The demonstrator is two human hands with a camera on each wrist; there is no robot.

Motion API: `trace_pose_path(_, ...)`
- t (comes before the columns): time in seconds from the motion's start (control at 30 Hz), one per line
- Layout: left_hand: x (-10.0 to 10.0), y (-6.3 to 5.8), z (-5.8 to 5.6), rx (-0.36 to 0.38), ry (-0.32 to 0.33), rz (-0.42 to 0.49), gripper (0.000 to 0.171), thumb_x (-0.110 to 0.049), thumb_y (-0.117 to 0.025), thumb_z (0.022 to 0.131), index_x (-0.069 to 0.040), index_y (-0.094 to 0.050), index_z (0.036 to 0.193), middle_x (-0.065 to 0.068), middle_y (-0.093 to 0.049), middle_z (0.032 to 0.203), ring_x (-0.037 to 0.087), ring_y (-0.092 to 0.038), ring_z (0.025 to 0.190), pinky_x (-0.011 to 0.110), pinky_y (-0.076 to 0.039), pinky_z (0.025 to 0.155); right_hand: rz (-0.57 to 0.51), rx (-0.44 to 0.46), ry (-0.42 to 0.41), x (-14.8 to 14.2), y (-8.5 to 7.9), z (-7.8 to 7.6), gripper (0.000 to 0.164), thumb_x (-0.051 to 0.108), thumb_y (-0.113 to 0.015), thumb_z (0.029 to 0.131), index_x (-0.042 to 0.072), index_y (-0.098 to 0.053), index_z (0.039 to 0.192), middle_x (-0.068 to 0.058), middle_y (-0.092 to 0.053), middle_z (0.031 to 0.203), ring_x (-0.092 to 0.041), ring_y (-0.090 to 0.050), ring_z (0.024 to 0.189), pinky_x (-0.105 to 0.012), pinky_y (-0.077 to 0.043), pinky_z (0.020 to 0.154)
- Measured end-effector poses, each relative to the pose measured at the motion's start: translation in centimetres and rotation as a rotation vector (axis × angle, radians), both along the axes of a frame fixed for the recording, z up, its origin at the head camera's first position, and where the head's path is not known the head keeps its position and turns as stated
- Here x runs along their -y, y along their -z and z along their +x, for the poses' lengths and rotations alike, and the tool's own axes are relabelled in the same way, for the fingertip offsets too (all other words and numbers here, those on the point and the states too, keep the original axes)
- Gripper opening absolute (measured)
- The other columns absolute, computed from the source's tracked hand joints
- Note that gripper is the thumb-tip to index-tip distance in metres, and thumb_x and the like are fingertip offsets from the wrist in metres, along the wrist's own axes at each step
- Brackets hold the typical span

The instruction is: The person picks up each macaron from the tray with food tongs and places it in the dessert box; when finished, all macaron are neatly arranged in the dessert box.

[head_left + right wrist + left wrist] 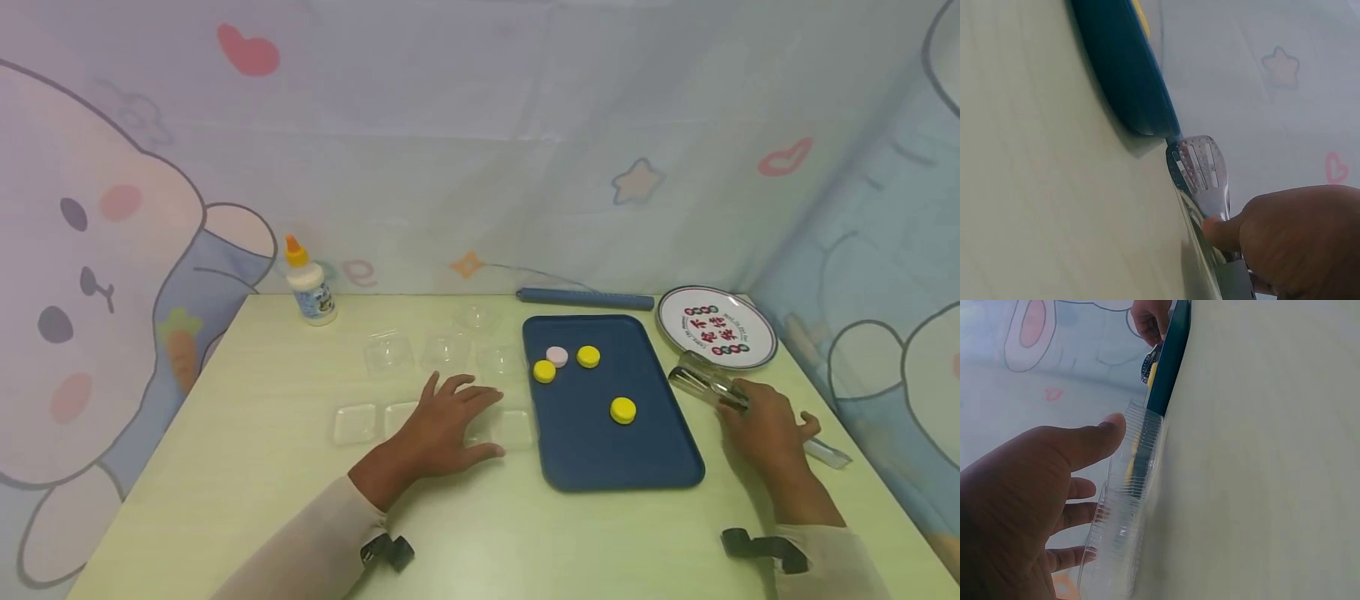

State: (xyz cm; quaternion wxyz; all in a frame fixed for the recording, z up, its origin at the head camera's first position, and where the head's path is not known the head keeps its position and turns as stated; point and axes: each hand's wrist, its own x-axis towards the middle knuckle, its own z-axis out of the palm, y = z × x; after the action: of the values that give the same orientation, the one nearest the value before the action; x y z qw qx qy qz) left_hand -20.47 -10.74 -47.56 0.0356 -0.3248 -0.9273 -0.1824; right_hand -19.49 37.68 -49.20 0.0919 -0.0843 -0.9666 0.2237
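Left hand [442, 427], fingers spread; at three o'clock, right hand [767, 427] pinches slotted silver metal tongs [1212, 199].
Likely stiff, slippery; hold mid-arm.

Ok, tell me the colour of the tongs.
The tongs are silver, showing best in the right wrist view.

Plate [759, 343] at worktop's [247, 433] far right corner: red characters [707, 337], apparently Chinese, not legible. Bottle label [313, 300], far left corner: illegible.
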Motion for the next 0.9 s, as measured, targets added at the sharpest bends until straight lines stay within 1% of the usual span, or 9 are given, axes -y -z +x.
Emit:
trace_pose_path(0.13,-0.18,-0.07,-0.02,0.013,0.013,0.013,0.071,-0.055,-0.079,0.095,-0.020,-0.061,0.155,0.003,-0.066,0.156,0.037,-0.048,0.155,0.082,-0.024,0.126,-0.016,-0.014,0.002,0.35,-0.27,0.19,0.044,0.011,-0.071,0.102,-0.005,-0.058,0.141,-0.042,-0.057,0.140,-0.066,-0.047,0.129,-0.092,-0.015,0.102)
trace_pose_path(0.37,-0.45,0.11,-0.20,0.003,0.025,0.013,0.070,-0.054,-0.078,0.096,-0.019,-0.062,0.153,0.003,-0.066,0.155,0.036,-0.048,0.154,0.083,-0.024,0.125,-0.024,0.005,0.011,0.44,-0.14,0.21,0.046,0.009,-0.071,0.101,-0.004,-0.056,0.143,-0.042,-0.057,0.140,-0.066,-0.046,0.131,-0.091,-0.015,0.103)
trace_pose_path(0.57,-0.54,0.30,-0.41,-0.002,0.026,0.008,0.070,-0.054,-0.078,0.096,-0.019,-0.062,0.153,0.003,-0.066,0.154,0.036,-0.049,0.154,0.083,-0.025,0.125,-0.022,-0.006,0.011,0.19,0.07,0.25,0.046,0.006,-0.069,0.101,-0.006,-0.054,0.144,-0.043,-0.054,0.140,-0.067,-0.044,0.130,-0.091,-0.019,0.101)
trace_pose_path(0.73,-0.53,0.31,-0.46,-0.003,0.027,0.001,0.071,-0.055,-0.078,0.096,-0.019,-0.061,0.154,0.003,-0.066,0.155,0.036,-0.048,0.154,0.083,-0.025,0.125,-0.019,-0.005,0.018,0.34,-0.14,0.30,0.047,0.006,-0.069,0.102,-0.006,-0.054,0.144,-0.042,-0.053,0.142,-0.067,-0.045,0.130,-0.090,-0.020,0.101)
trace_pose_path(0.9,-0.44,0.20,-0.36,-0.005,0.026,0.008,0.071,-0.055,-0.078,0.095,-0.018,-0.061,0.154,0.004,-0.066,0.155,0.037,-0.049,0.154,0.083,-0.025,0.124,-0.005,-0.026,0.024,0.41,-0.23,0.30,0.047,0.007,-0.068,0.104,-0.005,-0.053,0.146,-0.042,-0.051,0.143,-0.066,-0.047,0.131,-0.089,-0.020,0.102)
